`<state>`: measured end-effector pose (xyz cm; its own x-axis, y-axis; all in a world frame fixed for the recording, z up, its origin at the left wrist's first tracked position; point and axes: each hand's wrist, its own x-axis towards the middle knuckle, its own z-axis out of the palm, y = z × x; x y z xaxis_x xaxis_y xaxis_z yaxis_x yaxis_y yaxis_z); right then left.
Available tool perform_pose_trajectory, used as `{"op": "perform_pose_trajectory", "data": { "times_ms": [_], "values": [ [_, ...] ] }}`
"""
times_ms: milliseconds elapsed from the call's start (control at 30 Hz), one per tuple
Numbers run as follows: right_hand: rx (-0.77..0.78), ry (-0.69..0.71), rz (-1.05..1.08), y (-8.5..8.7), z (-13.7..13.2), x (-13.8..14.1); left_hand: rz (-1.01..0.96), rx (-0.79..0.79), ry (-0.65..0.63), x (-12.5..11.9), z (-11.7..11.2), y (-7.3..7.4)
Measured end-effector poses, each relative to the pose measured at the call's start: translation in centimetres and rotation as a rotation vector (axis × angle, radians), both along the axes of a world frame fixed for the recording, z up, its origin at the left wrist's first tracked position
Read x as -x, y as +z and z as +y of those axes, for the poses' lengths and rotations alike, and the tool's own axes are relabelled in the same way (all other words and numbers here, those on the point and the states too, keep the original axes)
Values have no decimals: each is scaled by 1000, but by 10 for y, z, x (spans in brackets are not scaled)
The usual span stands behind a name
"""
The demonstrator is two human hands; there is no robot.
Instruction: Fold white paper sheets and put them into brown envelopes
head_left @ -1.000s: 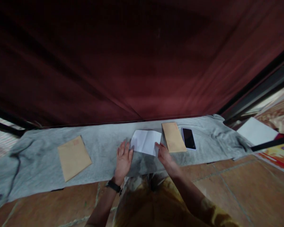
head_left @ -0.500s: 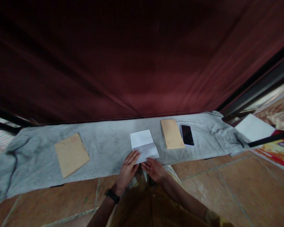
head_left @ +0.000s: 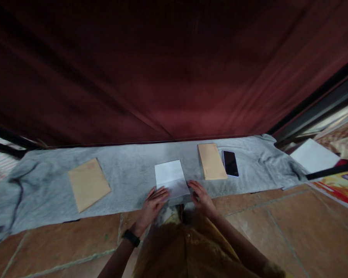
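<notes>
A creased sheet of white paper (head_left: 171, 175) lies on the grey cloth in front of me. My left hand (head_left: 153, 204), with a dark watch (head_left: 131, 237) at its wrist, rests its outstretched fingers on the paper's near left corner. Beside the near right edge is my right hand (head_left: 202, 197), its fingers apart and loosely curved, holding nothing. Whether its fingertips touch the paper I cannot tell. To the right sits a stack of brown envelopes (head_left: 211, 162). Another brown envelope (head_left: 89, 185) lies farther off on the left.
A phone (head_left: 230, 163) lies right of the envelope stack. The grey cloth (head_left: 133, 166) covers a long, narrow surface backed by a dark red curtain (head_left: 174, 85). White paper (head_left: 314, 155) and a colourful printed sheet (head_left: 342, 187) are at the far right, behind a dark bar.
My right hand has moved right, off the paper's near edge to its right side. The paper has shifted slightly left, with my left hand still on it.
</notes>
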<state>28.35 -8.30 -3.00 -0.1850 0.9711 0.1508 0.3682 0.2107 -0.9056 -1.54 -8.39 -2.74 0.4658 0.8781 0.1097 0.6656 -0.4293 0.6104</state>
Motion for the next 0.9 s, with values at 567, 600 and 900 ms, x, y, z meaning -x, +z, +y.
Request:
{"op": "perform_pose_trajectory", "data": {
  "times_ms": [567, 600, 900],
  "values": [
    [121, -26, -114, 8, 65, 26, -99, -91, 473, -1, 22, 2],
    [101, -33, -150, 7, 67, 28, -91, -85, 500, -3, 24, 2],
    [170, -207, -72, 5, 80, 48, 91, 101, 693, -21, 48, 20]
  ]
}}
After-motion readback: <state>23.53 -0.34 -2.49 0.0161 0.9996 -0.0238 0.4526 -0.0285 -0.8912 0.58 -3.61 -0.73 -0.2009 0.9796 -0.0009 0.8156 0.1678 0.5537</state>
